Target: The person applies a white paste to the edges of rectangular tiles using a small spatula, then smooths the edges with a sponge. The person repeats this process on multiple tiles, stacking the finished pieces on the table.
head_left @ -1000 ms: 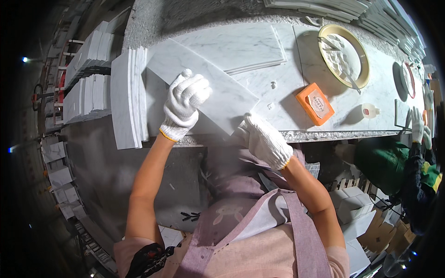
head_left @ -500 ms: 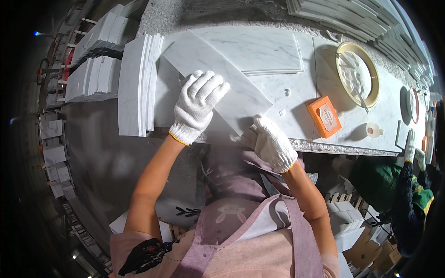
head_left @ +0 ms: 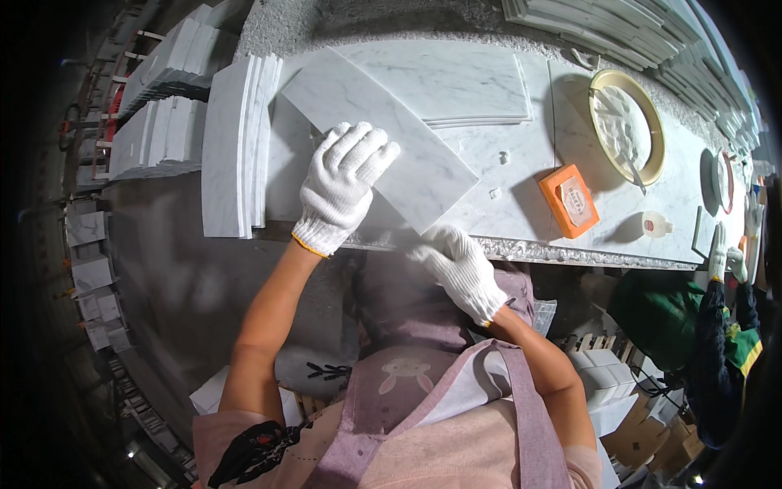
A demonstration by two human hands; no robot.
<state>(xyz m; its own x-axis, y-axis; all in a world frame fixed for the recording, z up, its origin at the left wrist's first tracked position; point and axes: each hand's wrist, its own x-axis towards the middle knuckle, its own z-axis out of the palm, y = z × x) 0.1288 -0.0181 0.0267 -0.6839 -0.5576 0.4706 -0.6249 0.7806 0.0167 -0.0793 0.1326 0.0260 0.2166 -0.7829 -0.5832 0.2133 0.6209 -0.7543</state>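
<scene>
A long white marble tile (head_left: 419,163) lies slantwise over other tiles on the bench, its near corner by the front edge. My left hand (head_left: 340,175), in a white knitted glove, rests on its left part with the fingers stretched out and slightly apart. Close to the tile's near corner is my right hand (head_left: 463,265), gloved alike, with curled fingers. Its fingertips are smeared by motion, so what they hold is hidden. Beneath the slanted tile, a short stack of similar tiles (head_left: 456,81) lies towards the back of the bench.
Upright tiles (head_left: 232,155) stand at the bench's left end. To the right are an orange block (head_left: 568,204), a yellow-rimmed bowl (head_left: 661,138) of white paste with a spatula, and a small bottle (head_left: 654,225). Tile stacks (head_left: 603,33) line the back. A co-worker (head_left: 680,318) is at far right.
My right hand has moved left and slightly down, along the tile's short edge to its near corner. My left hand stays on the tile, and the whole view has shifted slightly.
</scene>
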